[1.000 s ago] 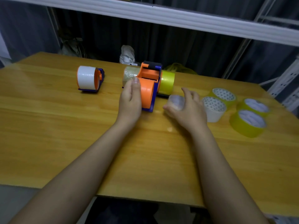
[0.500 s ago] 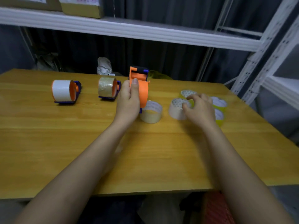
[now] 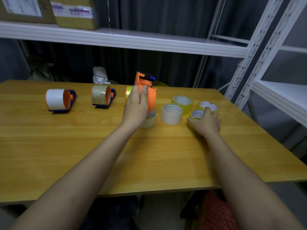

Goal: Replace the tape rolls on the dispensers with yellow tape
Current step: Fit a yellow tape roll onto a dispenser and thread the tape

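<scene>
Your left hand (image 3: 136, 105) covered most of the orange dispenser (image 3: 150, 95) it gripped, fingers wrapped round the body, thumb on the orange side; it was held up off the desk (image 3: 83, 146). Only a sliver of a yellow roll (image 3: 128, 94) showed left of that hand; couldn't tell whether it sat on the held dispenser or behind it. A pale roll (image 3: 149, 121) lay flat, half hidden under your left wrist.

Your right hand (image 3: 206, 122) rested fingers over a yellow tape roll (image 3: 197, 114) lying flat; fingers curled onto its rim, grip looked closed on it, though the far fingers were hidden. Two more yellow rolls (image 3: 182, 102) (image 3: 208, 105) and a cream roll (image 3: 172, 113) lay flat close by, holes up.

Wooden desk, white metal shelving (image 3: 249, 52) behind and right, cardboard boxes (image 3: 73, 12) on the shelf, dark curtain behind. Red mesh thing (image 3: 217, 213) under the desk, cut off.

Two other dispensers stood on the left of the desk, roll axes running left-right: one with white tape (image 3: 55, 99), one with brown tape (image 3: 99, 96). Held dispenser's blue-tipped end (image 3: 149, 78) pointed up and away.
</scene>
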Motion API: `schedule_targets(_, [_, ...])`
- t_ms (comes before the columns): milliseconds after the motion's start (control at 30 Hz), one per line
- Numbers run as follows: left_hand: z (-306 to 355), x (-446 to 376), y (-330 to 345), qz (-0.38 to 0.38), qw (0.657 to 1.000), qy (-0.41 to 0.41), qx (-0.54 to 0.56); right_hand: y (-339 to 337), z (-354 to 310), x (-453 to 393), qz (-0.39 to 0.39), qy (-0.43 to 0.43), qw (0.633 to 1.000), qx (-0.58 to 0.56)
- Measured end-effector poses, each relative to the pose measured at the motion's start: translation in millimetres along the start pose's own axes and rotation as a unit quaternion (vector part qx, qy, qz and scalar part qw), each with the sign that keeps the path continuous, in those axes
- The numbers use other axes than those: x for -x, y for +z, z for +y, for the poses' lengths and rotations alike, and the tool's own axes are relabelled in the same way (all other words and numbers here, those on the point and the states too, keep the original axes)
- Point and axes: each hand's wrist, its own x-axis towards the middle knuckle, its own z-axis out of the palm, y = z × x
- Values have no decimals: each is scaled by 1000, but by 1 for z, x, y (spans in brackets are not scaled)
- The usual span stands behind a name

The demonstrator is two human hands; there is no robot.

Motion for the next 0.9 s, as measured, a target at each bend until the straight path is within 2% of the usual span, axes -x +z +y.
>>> schedule_targets(133, [1, 2, -5, -4, 1000, 5, 10, -5, -18, 18, 104, -93, 990, -30])
schedule_targets(267, [0, -1, -14, -10, 1000, 4, 26, -7, -50, 40, 149, -206, 954, -157])
schedule_targets(333, [-2, -2, -21, -9, 1000, 10, 28, -5, -73, 52, 128, -231, 932, -248])
schedule_targets(433, [-8, -4, -33, 5, 999, 17, 36, 2, -109, 70, 43, -234, 887, -395])
schedule_targets(600, [-16, -4, -51, 13, 997, 2, 76, 25, -146, 91, -120, -165, 804, -559])
schedule_targets(800, [-33, -13, -72, 32, 993, -14, 115, 61, -175, 102, -140, -189, 788, -570])
schedule_targets(900, [-50, -19, -76, 22, 990, -32, 138, 80, -175, 98, -153, -209, 796, -547])
